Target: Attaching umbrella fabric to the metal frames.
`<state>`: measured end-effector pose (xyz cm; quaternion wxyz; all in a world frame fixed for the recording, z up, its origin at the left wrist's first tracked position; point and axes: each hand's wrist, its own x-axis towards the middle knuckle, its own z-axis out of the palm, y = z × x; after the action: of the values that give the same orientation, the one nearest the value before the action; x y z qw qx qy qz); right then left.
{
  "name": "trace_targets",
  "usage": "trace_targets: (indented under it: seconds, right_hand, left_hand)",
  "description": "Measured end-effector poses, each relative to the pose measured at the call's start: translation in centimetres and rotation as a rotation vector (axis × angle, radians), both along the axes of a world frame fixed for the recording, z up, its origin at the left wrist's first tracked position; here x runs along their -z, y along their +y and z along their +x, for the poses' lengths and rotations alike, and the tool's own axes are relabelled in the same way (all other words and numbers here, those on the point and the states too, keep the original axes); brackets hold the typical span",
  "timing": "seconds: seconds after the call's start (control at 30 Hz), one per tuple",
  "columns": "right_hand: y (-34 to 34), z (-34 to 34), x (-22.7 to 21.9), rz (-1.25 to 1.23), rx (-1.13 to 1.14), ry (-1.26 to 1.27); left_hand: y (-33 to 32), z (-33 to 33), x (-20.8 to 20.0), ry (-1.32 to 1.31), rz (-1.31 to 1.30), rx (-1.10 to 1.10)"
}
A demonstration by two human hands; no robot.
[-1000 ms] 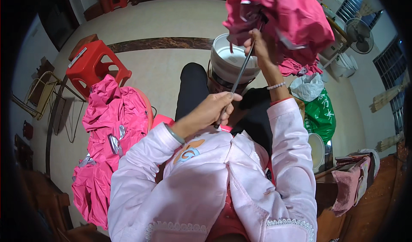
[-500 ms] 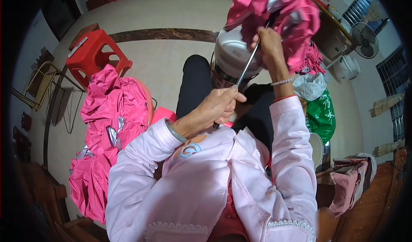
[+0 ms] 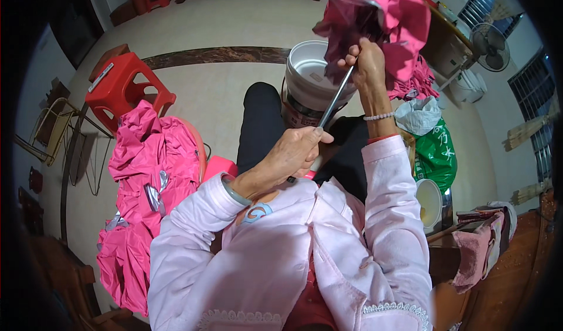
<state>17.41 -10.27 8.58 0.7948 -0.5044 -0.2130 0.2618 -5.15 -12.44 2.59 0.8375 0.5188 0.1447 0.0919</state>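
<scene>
A pink umbrella (image 3: 404, 23) with a metal shaft slants up and away from me, its canopy bunched and partly spread at the far right. My left hand (image 3: 293, 152) is closed round the lower end of the shaft, near my lap. Further up, just below the canopy, my right hand (image 3: 368, 64) grips the shaft. The fabric's underside and ribs look dark and blurred behind the right fingers. Beyond my knees stands a white bucket (image 3: 299, 76), partly behind the umbrella.
Crumpled pink fabric (image 3: 155, 172) with silver patches lies at my left by a red plastic stool (image 3: 123, 90). On my right are a green bag (image 3: 437, 158), a white tub (image 3: 430, 202) and more pink fabric (image 3: 417, 81). A fan (image 3: 491, 46) stands farther back.
The canopy has swung and shifted slightly, showing more of its dark underside and uncovering the bucket's open top. Both hands keep hold of the shaft.
</scene>
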Motion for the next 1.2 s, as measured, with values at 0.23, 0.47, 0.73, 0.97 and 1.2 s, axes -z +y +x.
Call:
trace_targets:
  seconds: [0.23, 0.47, 0.73, 0.97, 1.2]
  right_hand:
    - [-0.4, 3.2, 1.4, 0.145, 0.122, 0.379]
    - [-1.7, -1.4, -5.2, 0.278, -0.008, -0.078]
    - [0.1, 3.5, -1.4, 0.057, 0.071, 0.224]
    - [0.9, 4.2, -6.3, 0.158, 0.065, 0.161]
    - [0.3, 5.9, -7.8, 0.153, 0.053, -0.045]
  left_hand:
    - [-0.6, 0.0, -0.1, 0.047, -0.095, 0.09]
    - [-0.7, -0.2, 0.3, -0.029, -0.089, 0.073]
    - [-3.1, -0.3, -3.3, -0.042, -0.509, 0.246]
    - [-4.3, 0.3, -5.0, -0.142, -0.285, 0.14]
    - [-5.6, -1.3, -3.0, -0.091, -0.222, 0.142]
